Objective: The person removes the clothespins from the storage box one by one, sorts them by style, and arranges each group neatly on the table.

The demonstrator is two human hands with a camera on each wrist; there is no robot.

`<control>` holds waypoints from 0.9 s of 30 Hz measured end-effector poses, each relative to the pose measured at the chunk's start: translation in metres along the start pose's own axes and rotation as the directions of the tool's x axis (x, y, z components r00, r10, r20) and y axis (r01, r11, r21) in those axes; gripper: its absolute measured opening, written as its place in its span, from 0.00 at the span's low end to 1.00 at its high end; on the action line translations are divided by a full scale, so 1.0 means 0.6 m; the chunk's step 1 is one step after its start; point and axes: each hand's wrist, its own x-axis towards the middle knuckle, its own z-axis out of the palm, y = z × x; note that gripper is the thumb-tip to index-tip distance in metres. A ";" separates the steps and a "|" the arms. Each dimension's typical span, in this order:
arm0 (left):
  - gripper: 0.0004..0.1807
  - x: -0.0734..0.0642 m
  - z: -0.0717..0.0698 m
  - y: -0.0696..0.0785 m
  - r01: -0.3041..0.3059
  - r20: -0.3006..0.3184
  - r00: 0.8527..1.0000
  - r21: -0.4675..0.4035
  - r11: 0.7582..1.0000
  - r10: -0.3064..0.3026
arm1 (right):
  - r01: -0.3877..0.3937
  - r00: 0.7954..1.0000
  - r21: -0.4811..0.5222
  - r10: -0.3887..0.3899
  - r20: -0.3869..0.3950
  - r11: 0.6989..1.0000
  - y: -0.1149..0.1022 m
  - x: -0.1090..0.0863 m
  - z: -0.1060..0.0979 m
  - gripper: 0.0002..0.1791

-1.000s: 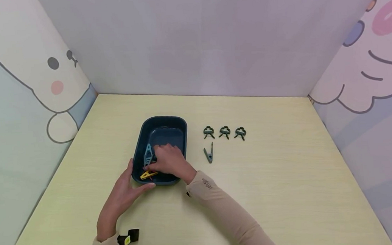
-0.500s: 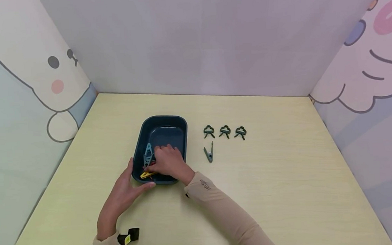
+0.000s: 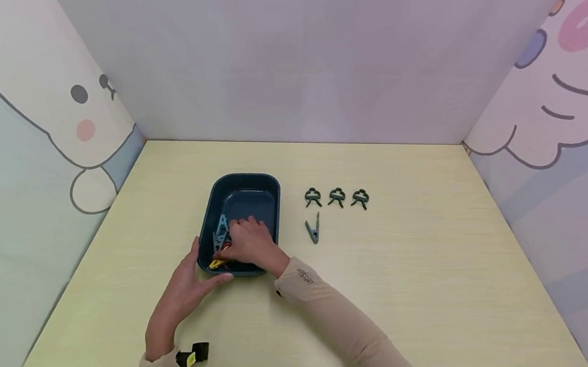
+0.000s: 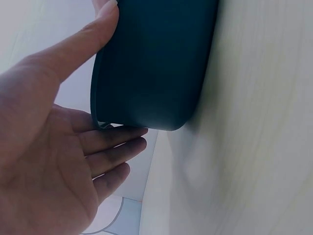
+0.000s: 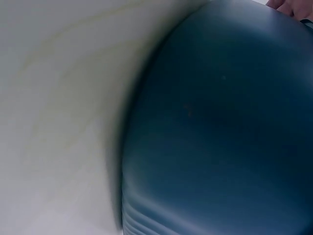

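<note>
A dark blue plastic basin stands left of the table's middle. In its near left corner lie a light blue clip, a yellow clip and bits of red. My right hand reaches down into the basin among these clips, its thumb by the yellow one. The hand covers its own fingertips, so I cannot tell whether a clip is held. With fairly straight fingers, my left hand spans the near left corner from outside. In the left wrist view its thumb touches the rim and its fingers lie along the adjoining wall.
Right of the basin, three dark green clips stand in a row on the pale wood table. Below the leftmost lies a grey-green clothespin. Walls with cartoon animals enclose the table's back and sides.
My right hand has shifted slightly left inside the basin, and the clips by its fingers have moved a little. The left hand, the basin and the clips on the table stay put.
</note>
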 end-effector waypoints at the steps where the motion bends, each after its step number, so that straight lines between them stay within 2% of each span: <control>1: 0.65 0.000 0.000 0.000 0.001 0.000 1.000 0.000 1.000 -0.001 | 0.000 1.000 0.000 0.000 0.001 1.000 0.000 0.000 0.000 0.43; 13: 0.65 0.000 0.000 0.002 0.009 0.003 1.000 -0.002 1.000 -0.009 | 0.003 1.000 -0.013 -0.003 0.008 1.000 -0.005 0.002 0.001 0.40; 27: 0.64 0.001 0.001 -0.001 -0.001 0.001 1.000 -0.005 1.000 0.001 | -0.026 1.000 -0.018 0.026 -0.004 0.999 -0.016 0.002 0.004 0.43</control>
